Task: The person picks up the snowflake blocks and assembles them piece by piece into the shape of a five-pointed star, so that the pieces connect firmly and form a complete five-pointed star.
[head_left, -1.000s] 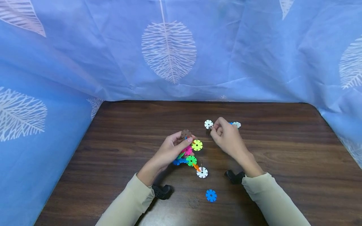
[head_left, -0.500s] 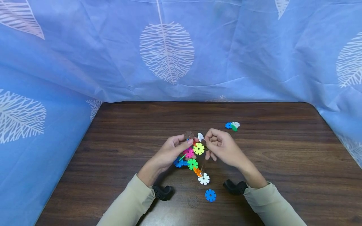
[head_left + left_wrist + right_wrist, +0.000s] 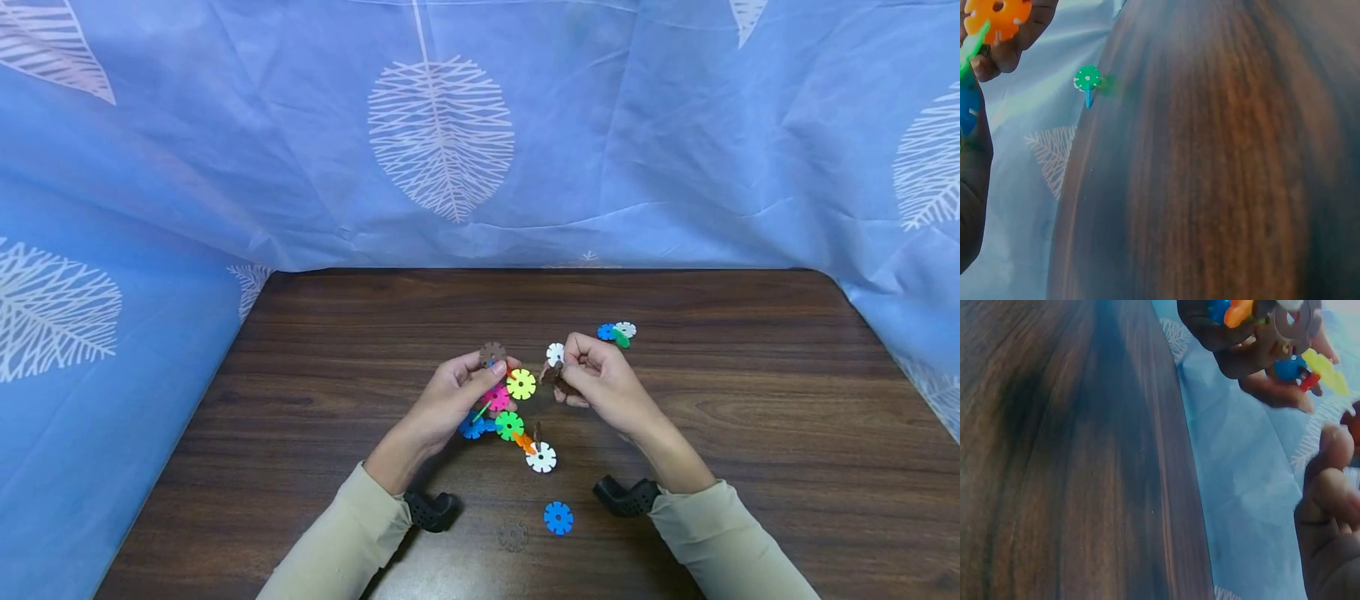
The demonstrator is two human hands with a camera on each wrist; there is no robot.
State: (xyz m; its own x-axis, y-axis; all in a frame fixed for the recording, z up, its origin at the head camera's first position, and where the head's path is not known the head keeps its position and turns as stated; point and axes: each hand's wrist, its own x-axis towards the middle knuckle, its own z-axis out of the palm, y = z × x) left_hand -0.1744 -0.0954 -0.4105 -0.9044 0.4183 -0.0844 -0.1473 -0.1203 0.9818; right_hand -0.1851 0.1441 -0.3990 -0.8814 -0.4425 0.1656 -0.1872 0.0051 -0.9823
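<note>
My left hand (image 3: pixel 442 404) holds a joined cluster of notched plastic discs between thumb and fingers. A brown disc (image 3: pixel 492 353) tops it, with a yellow disc (image 3: pixel 521 384) and a pink disc (image 3: pixel 496 398) below. Lower down come a blue disc (image 3: pixel 472 427), a green disc (image 3: pixel 510 426) and, past an orange piece (image 3: pixel 524 442), a white disc (image 3: pixel 541 457). To the right, my right hand (image 3: pixel 611 383) pinches a small piece of brown discs (image 3: pixel 552 374) with a white disc (image 3: pixel 555 354) on it. A gap separates this piece from the yellow disc.
A loose blue disc (image 3: pixel 558 518) and a see-through disc (image 3: pixel 513 536) lie on the dark wooden table (image 3: pixel 360 325) near the front. Behind the right hand sits a small blue, white and green disc group (image 3: pixel 607 332). Blue leaf-patterned cloth (image 3: pixel 585 167) hangs beyond the table.
My right hand brought the white and brown piece from the back toward the left hand's cluster, then drew slightly away rightward. The left hand keeps its grip, almost in place.
</note>
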